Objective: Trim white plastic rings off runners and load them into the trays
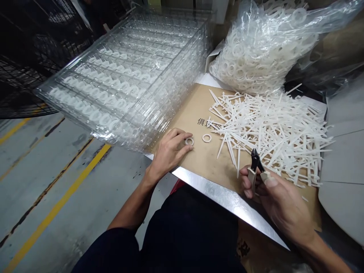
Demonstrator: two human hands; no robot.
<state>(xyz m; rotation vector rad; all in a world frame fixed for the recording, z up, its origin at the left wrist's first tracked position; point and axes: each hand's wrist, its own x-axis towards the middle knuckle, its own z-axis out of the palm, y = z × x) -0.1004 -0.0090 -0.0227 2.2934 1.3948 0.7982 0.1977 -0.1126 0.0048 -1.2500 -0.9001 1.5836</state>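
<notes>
My left hand (170,151) rests on the brown cardboard sheet (199,151), fingers pinched on a small white plastic ring (189,141). A second white ring (206,138) lies loose just to its right. My right hand (280,201) is closed around the pale handles of small cutting pliers (256,165), black jaws pointing up toward a heap of white plastic sprue sticks (273,129). The pliers' jaws hold nothing that I can see.
A tall stack of clear plastic trays (127,79) with rings in their pockets stands at the left. A clear bag full of white rings (261,49) sits behind the sticks. The table's metal edge (222,195) runs diagonally; grey floor with yellow lines (57,204) lies below left.
</notes>
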